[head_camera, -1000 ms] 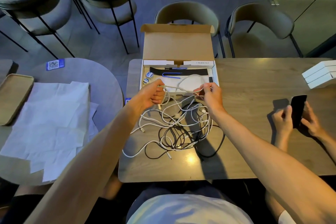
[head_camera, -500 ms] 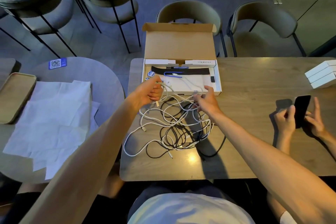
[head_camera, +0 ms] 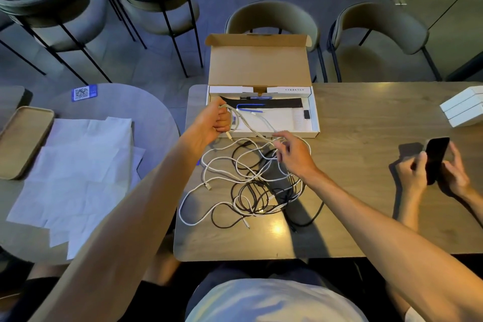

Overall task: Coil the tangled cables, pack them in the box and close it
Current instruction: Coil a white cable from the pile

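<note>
Loosely tangled white and black cables (head_camera: pixel 251 185); left hand (head_camera: pixel 211 123) grips one.

The box (head_camera: pixel 315 112) sits on the table (head_camera: pixel 366 217) just beyond the fingers of the left hand (head_camera: pixel 209 125) and right hand (head_camera: pixel 295 157), with its lid upright at the far side. The cables (head_camera: pixel 248 191) lie on the table beneath and nearer than the right fingers, and one strand rises into the left fingers. Paper sheets (head_camera: pixel 78 165) lie well left of the fingers, a phone (head_camera: pixel 436 157) well right.

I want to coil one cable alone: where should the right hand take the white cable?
Pinch the white cable on its lifted span beside the left hand, coming from above with the right hand; there it seems clear of the tangle.
</note>
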